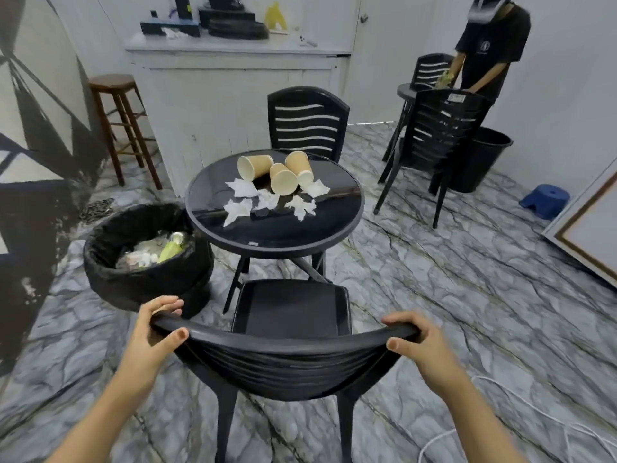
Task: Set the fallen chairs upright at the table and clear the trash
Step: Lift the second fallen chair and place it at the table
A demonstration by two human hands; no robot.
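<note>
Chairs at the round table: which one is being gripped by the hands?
The near chair, backrest toward the camera: left hand and right hand clasp its top rail. The far chair beyond the table stands untouched.

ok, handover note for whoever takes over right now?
Left hand and right hand: each has a grip on the top rail of the near chair, which stands upright at the table.
Far chair upright too.
Left to do: three tipped paper cups and crumpled napkins on the table go into the lined bin beside it.
</note>
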